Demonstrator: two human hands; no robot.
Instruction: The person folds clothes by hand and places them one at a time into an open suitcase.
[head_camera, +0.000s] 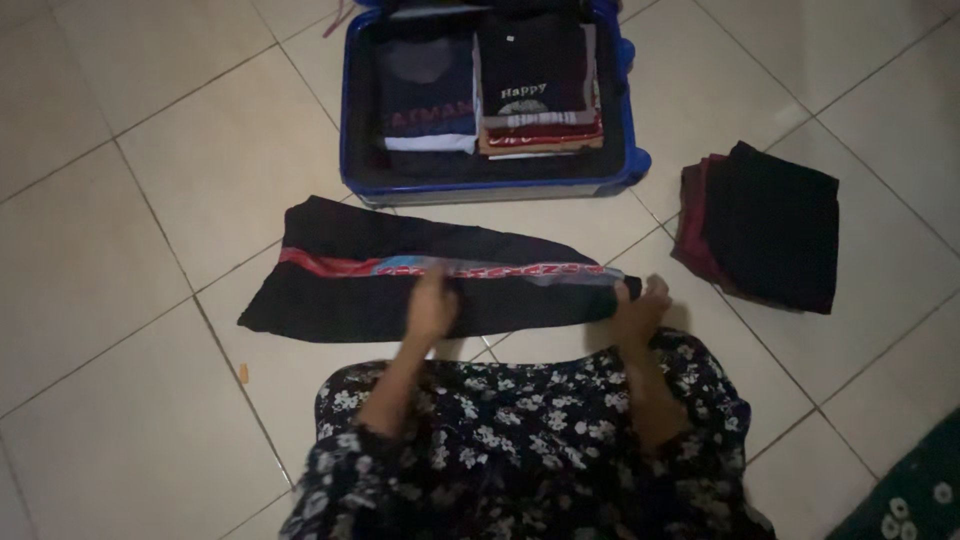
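A black garment (340, 300) with a red stripe along its length lies folded lengthwise on the tiled floor in front of me. My left hand (430, 308) rests flat on its middle, fingers pressing the cloth. At the garment's right end, my right hand (641, 308) pinches the cloth's edge. Both forearms come out of dark floral sleeves (520, 440).
An open blue suitcase (632, 150) lies beyond the garment, holding two stacks of folded shirts (535, 95). A pile of folded dark and maroon clothes (765, 225) sits on the floor at the right. A green mat corner (915, 500) shows at the bottom right.
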